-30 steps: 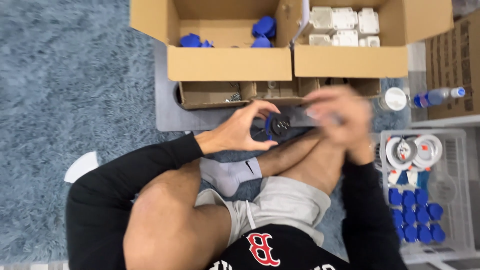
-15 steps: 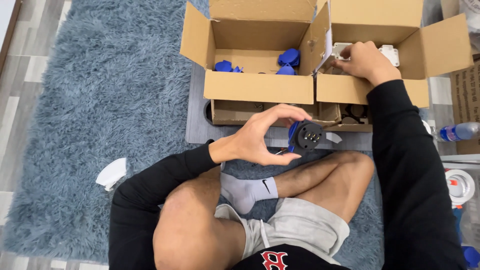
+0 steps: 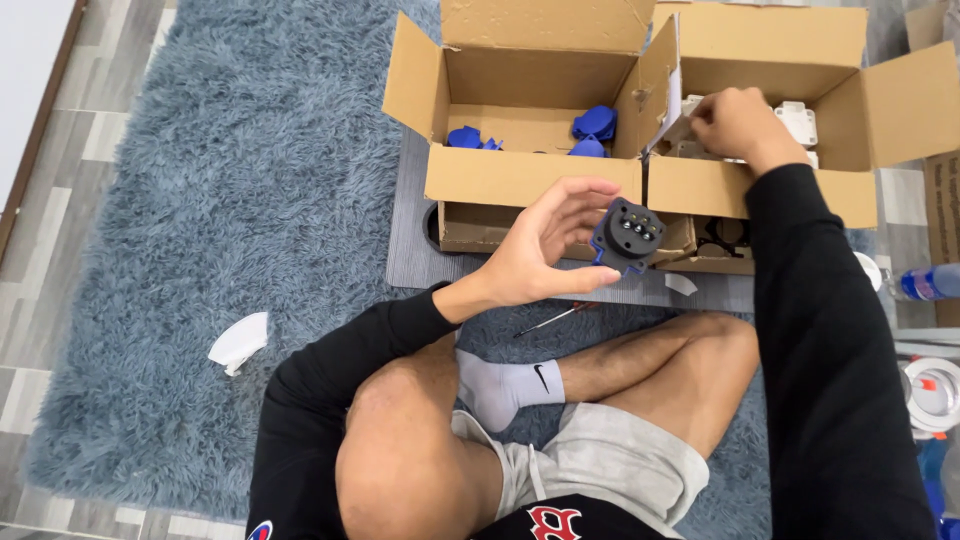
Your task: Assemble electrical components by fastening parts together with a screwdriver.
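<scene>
My left hand curls around the dark round socket part, pins facing me, just in front of the left cardboard box. My right hand reaches into the neighbouring right box, fingers closed, probably on a white part.

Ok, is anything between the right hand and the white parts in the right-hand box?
Nothing visible. The right hand is already down inside the right cardboard box, right at the white parts. The upright flap between the boxes stands to its left, not across its path. The left hand holds the dark round socket apart, in front.
</scene>
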